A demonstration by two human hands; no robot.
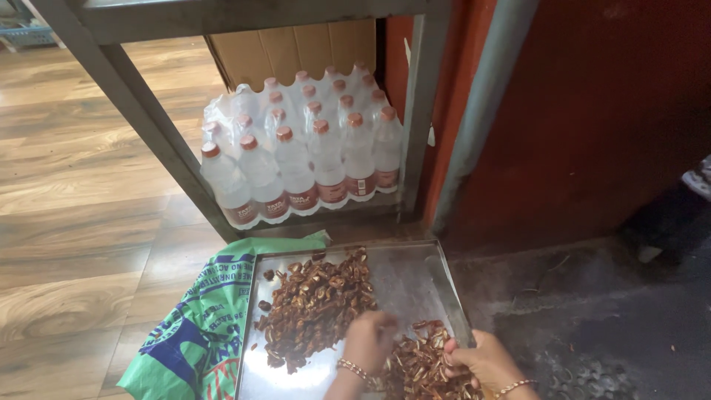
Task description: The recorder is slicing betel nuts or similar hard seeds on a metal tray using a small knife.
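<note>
Head view: left hand (369, 339) fingers are bunching together in brown seed pieces (315, 307); right hand (485, 359) is clamping the tray (415, 278) edge, risking tipping pieces onto the floor (81, 244).

Shiny, smooth steel tray (415, 270); glossy clear plastic bottles (304, 159); woven plastic sack (196, 333); matt cardboard box (296, 48); polished wood-look floor (74, 222).

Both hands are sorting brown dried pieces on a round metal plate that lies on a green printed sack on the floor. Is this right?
Not quite. The head view shows a rectangular steel tray, not a round plate. The rest holds: the left hand and right hand are in the brown dried pieces, and the tray lies partly on the green printed sack.
</note>
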